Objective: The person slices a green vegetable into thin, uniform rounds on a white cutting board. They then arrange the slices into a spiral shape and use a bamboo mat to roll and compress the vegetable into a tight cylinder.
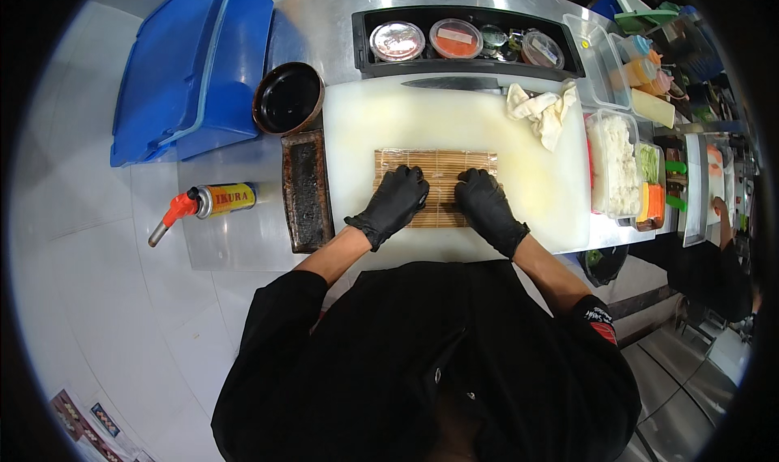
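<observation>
A bamboo rolling mat [439, 188], which looks wrapped in clear film, lies on the white cutting board [359, 118]. Both of my hands wear black gloves. My left hand [395, 203] rests with curled fingers on the left part of the mat, and my right hand [487, 206] does the same on the right part. A strip of mat shows between them. Whether the fingertips pinch the mat, or anything lies under it, cannot be seen. Along the board's far edge lies a kitchen knife [453, 84], its handle partly under a crumpled cream cloth [541, 109].
Left stand a dark bowl [288, 98], a dark rectangular plate [307, 191], a blow torch on a gas can [226, 200] and a blue bin [225, 78]. A black tray [468, 69] holds lidded tubs behind. Right are a rice container [614, 164], cut vegetables [651, 182] and a co-worker's arm [724, 221].
</observation>
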A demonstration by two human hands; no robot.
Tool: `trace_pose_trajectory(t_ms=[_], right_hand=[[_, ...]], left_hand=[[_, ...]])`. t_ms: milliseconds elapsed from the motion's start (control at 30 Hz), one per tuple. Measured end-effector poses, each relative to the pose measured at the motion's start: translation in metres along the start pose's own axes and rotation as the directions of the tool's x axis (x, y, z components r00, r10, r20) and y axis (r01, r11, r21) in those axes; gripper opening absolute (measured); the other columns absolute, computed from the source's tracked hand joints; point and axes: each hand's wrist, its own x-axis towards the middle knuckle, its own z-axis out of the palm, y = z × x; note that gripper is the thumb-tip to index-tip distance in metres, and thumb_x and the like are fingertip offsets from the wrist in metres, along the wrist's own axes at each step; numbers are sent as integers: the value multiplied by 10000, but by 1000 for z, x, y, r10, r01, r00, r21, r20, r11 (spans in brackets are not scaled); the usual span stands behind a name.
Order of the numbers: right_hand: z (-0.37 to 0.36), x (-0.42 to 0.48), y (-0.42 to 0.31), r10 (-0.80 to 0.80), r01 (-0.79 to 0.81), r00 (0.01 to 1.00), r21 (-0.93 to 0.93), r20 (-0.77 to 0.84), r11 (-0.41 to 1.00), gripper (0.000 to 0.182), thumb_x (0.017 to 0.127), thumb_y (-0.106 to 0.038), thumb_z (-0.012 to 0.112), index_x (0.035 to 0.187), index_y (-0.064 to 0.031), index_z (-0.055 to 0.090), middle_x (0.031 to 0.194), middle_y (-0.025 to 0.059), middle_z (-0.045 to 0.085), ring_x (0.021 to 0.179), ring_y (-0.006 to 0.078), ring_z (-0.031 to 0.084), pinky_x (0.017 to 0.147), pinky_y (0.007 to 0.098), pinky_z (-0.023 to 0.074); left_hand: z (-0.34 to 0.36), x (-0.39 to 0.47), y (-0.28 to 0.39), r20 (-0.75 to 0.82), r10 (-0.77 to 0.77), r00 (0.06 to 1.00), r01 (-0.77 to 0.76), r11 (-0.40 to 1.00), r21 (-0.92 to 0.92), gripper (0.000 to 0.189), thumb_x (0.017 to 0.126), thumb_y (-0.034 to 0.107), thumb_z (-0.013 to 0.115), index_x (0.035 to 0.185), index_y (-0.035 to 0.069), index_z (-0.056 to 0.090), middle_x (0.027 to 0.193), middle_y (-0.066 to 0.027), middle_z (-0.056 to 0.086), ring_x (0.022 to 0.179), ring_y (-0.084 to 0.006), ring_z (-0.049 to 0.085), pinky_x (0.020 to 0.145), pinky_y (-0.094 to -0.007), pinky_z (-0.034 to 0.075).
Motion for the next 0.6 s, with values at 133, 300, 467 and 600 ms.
trace_pose_trajectory(t_ms=[133, 300, 467, 600], right_hand=[[2, 3, -7, 78, -78, 996, 12, 37, 997, 204, 715, -147, 696, 852, -32, 600, 972, 161, 578, 873, 318, 556, 775, 421, 473], [0, -12, 18, 58, -62, 998, 143, 35, 988, 294, 730, -229, 743, 877, -25, 591, 976, 156, 574, 907, 340, 553, 785, 425, 471], [5, -18, 20, 60, -59, 998, 50, -11, 997, 343, 738, -268, 743, 870, 3, 579, 915, 173, 565, 854, 336, 558, 738, 431, 470], [16, -8, 7, 27, -28, 1000, -84, -13, 996, 359, 731, -292, 738, 842, 12, 580, 838, 170, 559, 796, 308, 560, 674, 414, 452]], left_hand=[[13, 0, 3, -51, 6, 999, -1, 995, 101, 274, 763, 209, 738, 910, 43, 577, 1027, -138, 538, 983, -325, 504, 819, -451, 423], [-8, -7, -11, -17, -5, 1000, 4, 999, -44, 287, 752, 216, 757, 866, 39, 562, 981, -132, 541, 953, -330, 506, 813, -454, 418], [3, -10, -15, -34, 6, 999, -7, 1000, -9, 289, 755, 191, 752, 883, 32, 548, 984, -143, 529, 945, -336, 507, 814, -463, 416], [10, -9, -11, -66, 24, 998, -20, 998, 65, 188, 766, 72, 661, 931, 15, 592, 1005, -140, 544, 962, -313, 528, 839, -432, 427]])
